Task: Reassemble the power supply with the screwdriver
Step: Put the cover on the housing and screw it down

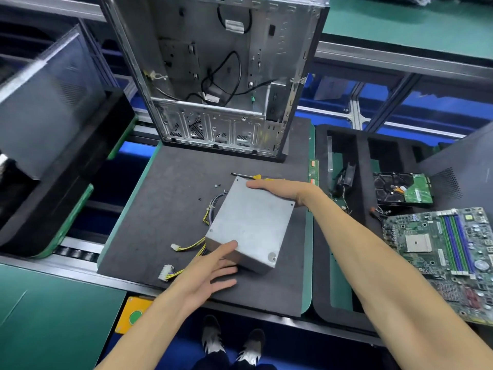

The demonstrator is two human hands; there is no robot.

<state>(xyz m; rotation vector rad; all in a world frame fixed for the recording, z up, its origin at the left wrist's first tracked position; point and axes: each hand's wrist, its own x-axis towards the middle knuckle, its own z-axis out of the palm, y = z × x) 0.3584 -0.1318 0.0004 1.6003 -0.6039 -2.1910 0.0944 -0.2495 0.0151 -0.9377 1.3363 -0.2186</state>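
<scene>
Grey sheet metal fills the middle of the view: the power supply [250,225], a plain closed box, sits on the dark foam mat [165,209] that covers the desk, turned at an angle so one corner points toward the person. Both forearms reach in from the bottom edge. The left hand [210,271] comes up from the lower left, palm toward the box, its fingers [226,248] straight and slightly apart, the upper ones touching the near left corner of the casing. The right hand [280,189] stretches across from the right and lies flat along the far top edge, fingers straight and together, pressed on the metal; whether the thumb hooks over the far side cannot be told.

The casing has small screw holes near its corners and a round silver sticker on the near side face. A bundle of yellow, black and purple wires [210,212] leaves its left side and ends in two white connectors [166,272] lying on the mat. The screwdriver [253,177], yellow-handled, lies just behind the box, partly hidden by the right hand. A few loose screws [216,185] lie near its tip. The open computer case [221,76] stands upright at the back of the mat. On the right lie a motherboard [448,257] and a hard drive [402,189].
</scene>
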